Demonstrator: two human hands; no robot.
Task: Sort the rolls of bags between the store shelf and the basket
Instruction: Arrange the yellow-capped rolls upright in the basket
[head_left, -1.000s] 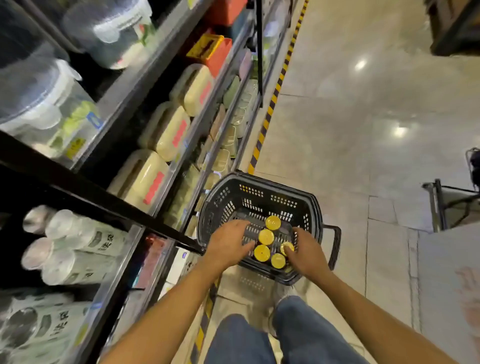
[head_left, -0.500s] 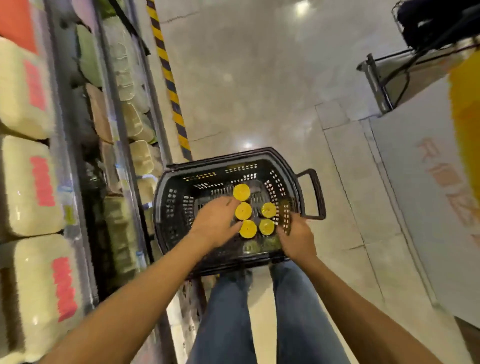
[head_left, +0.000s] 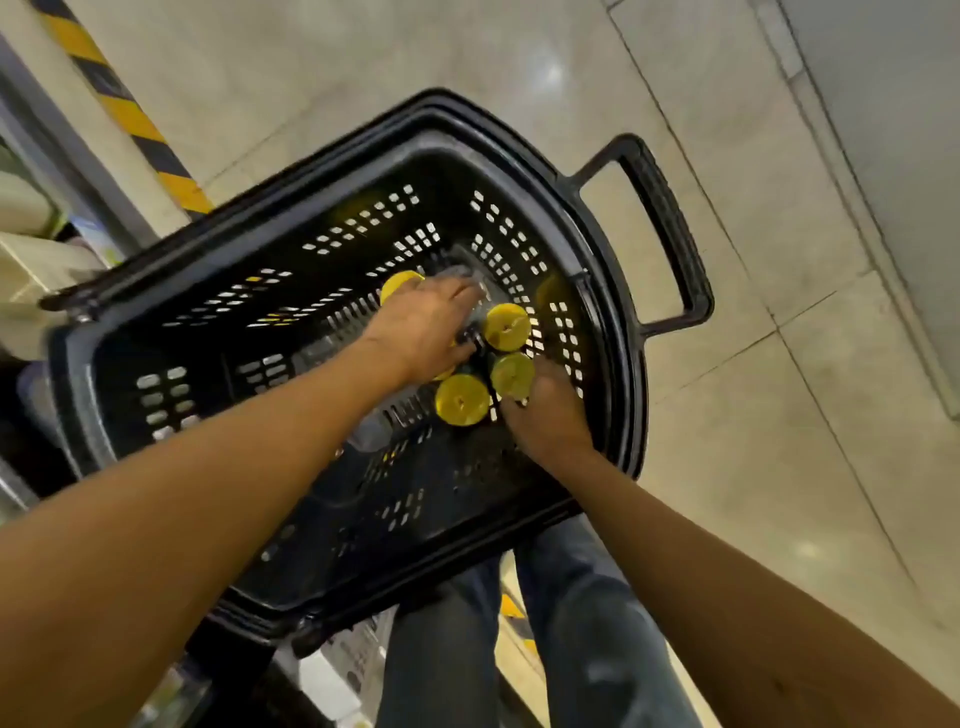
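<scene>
A black plastic shopping basket (head_left: 623, 395) is set on the tiled floor, just beside the store shelf (head_left: 88, 182), so that it can be reached from above while the shelf is close by. The rolls of bags (head_left: 506, 326) are stood on end in the basket's far-right part, their yellow caps turned upward and packed touching one another, directly under and between the fingers of both hands. The left hand (head_left: 421, 332) is laid over the cluster from the near-left side. Its fingers (head_left: 462, 296) are stretched fairly straight across the tops, with one cap (head_left: 402, 283) left showing just beyond the knuckles. Whether anything is clasped beneath the palm cannot be told, because the hand is blurred. The right hand (head_left: 545, 415) is brought in from the near-right side, and its fingers are curled against the near-right roll (head_left: 511, 374), which appears to be pinched just below its cap. A further roll (head_left: 462, 399) stands in the gap between the two hands, touched by neither as far as can be seen. The cluster is probably being steadied by the left hand while one roll is drawn out by the right. The sorting is judged unfinished, since several rolls remain in the basket.
</scene>
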